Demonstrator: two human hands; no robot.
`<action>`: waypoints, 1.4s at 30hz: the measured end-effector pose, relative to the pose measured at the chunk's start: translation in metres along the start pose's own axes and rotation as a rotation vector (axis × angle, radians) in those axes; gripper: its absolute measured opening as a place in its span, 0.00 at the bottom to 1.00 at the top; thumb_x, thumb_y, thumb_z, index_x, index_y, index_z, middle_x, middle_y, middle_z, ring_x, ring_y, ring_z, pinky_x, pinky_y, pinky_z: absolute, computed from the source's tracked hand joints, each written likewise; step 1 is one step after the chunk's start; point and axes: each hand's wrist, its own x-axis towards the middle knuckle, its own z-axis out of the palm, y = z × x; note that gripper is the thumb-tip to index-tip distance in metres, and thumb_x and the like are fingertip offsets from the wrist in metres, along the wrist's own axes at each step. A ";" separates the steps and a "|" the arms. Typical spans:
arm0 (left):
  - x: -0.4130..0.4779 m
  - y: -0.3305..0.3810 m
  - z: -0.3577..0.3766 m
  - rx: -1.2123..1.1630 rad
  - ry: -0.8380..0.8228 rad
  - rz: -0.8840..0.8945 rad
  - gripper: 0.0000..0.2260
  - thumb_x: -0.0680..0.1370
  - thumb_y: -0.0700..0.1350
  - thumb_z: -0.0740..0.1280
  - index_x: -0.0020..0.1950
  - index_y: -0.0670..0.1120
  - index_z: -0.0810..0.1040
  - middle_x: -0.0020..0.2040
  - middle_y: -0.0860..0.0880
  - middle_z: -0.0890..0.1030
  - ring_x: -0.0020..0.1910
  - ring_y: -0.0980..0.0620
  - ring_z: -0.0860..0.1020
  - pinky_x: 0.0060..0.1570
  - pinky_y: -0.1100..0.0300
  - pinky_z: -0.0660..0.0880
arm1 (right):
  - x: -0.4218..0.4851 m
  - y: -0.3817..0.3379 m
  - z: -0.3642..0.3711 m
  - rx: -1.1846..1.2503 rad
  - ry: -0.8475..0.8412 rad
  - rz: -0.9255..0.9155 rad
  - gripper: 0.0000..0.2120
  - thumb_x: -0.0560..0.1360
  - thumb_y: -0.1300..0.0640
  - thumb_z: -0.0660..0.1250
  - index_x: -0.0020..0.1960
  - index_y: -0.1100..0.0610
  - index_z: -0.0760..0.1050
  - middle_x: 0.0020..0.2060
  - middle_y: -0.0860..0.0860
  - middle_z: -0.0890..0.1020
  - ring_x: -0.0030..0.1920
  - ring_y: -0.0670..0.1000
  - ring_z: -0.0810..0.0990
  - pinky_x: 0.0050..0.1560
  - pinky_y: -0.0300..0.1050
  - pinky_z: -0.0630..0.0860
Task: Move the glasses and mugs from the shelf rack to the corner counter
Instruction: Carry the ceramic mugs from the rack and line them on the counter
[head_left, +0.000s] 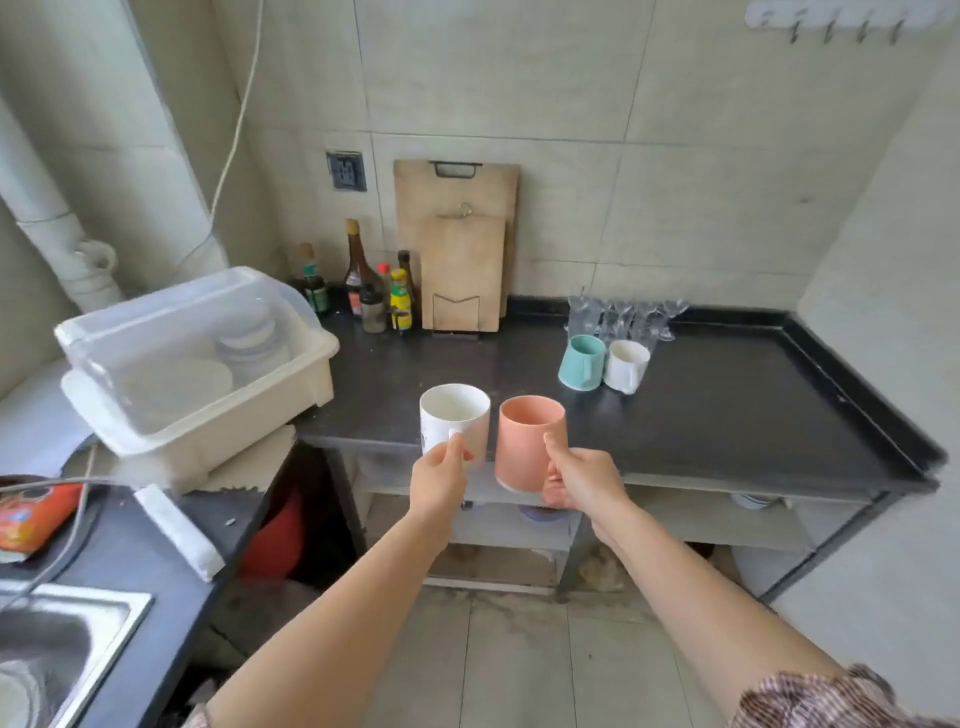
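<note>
White mug (454, 415), frame centre: upright, handle pinched in closed left hand (439, 480) at the black counter (727, 415) front edge. Pink mug (529, 441) just beside it: upright, handle gripped by closed right hand (584, 480). Teal mug (582, 361), second white mug (627, 365) and glasses (623, 317): on counter, centre right.

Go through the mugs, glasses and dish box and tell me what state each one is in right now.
White mug: upright, held by left hand.
Pink mug: upright, held by right hand.
Teal mug: on counter, upright.
Small white mug: beside teal mug.
Glasses: grouped behind them.
Dish box: lid closed.
</note>
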 end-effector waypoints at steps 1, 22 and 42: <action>0.010 0.004 0.014 0.024 -0.026 0.001 0.17 0.78 0.55 0.57 0.35 0.48 0.76 0.36 0.51 0.75 0.36 0.51 0.75 0.35 0.60 0.72 | 0.013 -0.001 -0.009 0.001 0.018 0.011 0.21 0.74 0.41 0.66 0.32 0.57 0.76 0.27 0.52 0.80 0.33 0.54 0.82 0.45 0.51 0.81; 0.127 0.051 0.377 -0.067 -0.276 -0.188 0.13 0.78 0.53 0.62 0.40 0.47 0.78 0.40 0.52 0.77 0.41 0.54 0.75 0.51 0.56 0.77 | 0.306 -0.002 -0.271 0.000 0.184 0.209 0.20 0.74 0.43 0.67 0.33 0.58 0.77 0.33 0.55 0.82 0.35 0.54 0.82 0.43 0.48 0.82; 0.238 0.022 0.523 0.080 -0.354 -0.332 0.12 0.78 0.51 0.62 0.40 0.48 0.80 0.40 0.49 0.78 0.43 0.52 0.76 0.55 0.56 0.75 | 0.463 0.031 -0.327 0.019 0.191 0.411 0.25 0.75 0.39 0.63 0.59 0.59 0.76 0.50 0.54 0.82 0.46 0.54 0.83 0.54 0.49 0.79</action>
